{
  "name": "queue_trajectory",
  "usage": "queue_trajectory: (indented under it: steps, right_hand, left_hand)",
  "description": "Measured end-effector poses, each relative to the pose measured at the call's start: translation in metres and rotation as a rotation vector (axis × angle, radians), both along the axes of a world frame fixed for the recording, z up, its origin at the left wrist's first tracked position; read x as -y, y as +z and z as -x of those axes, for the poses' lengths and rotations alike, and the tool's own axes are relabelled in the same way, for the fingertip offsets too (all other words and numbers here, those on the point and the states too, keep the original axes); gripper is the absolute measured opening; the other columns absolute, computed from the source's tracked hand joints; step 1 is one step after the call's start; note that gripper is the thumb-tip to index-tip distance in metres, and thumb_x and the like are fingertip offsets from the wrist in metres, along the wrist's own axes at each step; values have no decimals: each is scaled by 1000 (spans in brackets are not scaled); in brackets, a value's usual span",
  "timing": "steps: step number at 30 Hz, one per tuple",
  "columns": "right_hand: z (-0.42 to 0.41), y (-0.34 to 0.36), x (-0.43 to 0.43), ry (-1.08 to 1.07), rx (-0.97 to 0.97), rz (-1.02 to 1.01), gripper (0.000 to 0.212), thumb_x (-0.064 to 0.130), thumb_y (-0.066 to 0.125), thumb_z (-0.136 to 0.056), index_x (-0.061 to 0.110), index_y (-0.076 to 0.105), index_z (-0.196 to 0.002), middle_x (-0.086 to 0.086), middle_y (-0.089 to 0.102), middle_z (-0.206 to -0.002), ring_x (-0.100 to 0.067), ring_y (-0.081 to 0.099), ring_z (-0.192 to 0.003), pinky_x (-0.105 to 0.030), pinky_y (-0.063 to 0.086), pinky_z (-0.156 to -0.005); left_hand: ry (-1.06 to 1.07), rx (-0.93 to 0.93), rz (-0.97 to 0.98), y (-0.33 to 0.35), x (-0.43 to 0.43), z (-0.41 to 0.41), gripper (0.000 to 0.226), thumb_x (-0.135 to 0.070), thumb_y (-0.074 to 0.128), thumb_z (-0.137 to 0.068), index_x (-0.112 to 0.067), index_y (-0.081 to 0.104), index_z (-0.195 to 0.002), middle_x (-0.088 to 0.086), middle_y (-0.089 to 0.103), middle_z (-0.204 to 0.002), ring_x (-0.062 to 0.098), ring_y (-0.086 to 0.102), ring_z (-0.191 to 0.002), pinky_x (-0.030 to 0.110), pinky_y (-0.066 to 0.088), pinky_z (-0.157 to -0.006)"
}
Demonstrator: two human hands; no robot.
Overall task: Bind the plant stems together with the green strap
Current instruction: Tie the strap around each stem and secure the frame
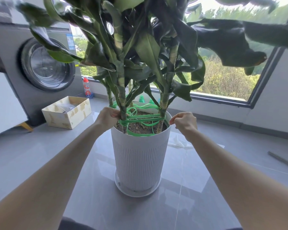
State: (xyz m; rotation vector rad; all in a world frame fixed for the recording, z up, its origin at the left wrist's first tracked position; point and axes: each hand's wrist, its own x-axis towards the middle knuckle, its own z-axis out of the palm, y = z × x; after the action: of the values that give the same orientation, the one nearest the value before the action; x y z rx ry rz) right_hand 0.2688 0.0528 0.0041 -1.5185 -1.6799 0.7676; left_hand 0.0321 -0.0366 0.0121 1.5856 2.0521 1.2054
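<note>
The strap (143,118) runs in two flat bands between the near stems (122,100) just above the soil, with slack loops lying loose inside the pot (140,156). The left hand (108,117) pinches the strap against the left stem, fingers curled tight. The right hand (184,122) has thumb and forefinger tips pressed together beside the right stem; whether strap lies between them I cannot tell. Best to hold the left pinch as anchor, draw the slack out evenly, keep the bands flat, and ease off before a stem bends
</note>
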Motion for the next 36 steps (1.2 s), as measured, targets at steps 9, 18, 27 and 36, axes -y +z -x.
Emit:
queue_trajectory:
  steps: [9,18,27,36]
  right_hand:
    - [4,-4,-2,-5,-16,29,41,0,51,-84,23,66,-54,1,69,-81,-20,62,-85,-40,56,-81]
    - [4,-8,-9,-3,-27,30,42,-3,49,-83,22,67,-55,4,67,-76,-20,61,-84,-39,56,-80]
    - [6,-12,-18,5,-39,13,42,-4,50,-85,21,66,-55,3,66,-74,-19,61,-85,-37,55,-80]
    - [9,-12,-18,4,-34,7,41,-5,49,-83,20,67,-55,4,66,-73,-15,58,-78,-33,55,-74]
  left_hand:
    - [-74,151,119,7,3,-12,48,20,33,-86,1,64,-117,13,62,-121,16,48,-104,17,32,-88]
    - [-69,188,188,6,-11,-15,54,20,27,-85,-2,65,-117,9,60,-123,19,46,-112,20,30,-93]
    - [-213,133,303,20,-9,-16,62,24,22,-84,-4,59,-125,1,54,-121,13,40,-112,17,24,-96]
    - [-253,72,356,28,-6,-21,66,22,22,-89,-24,43,-130,10,35,-147,28,25,-138,33,15,-115]
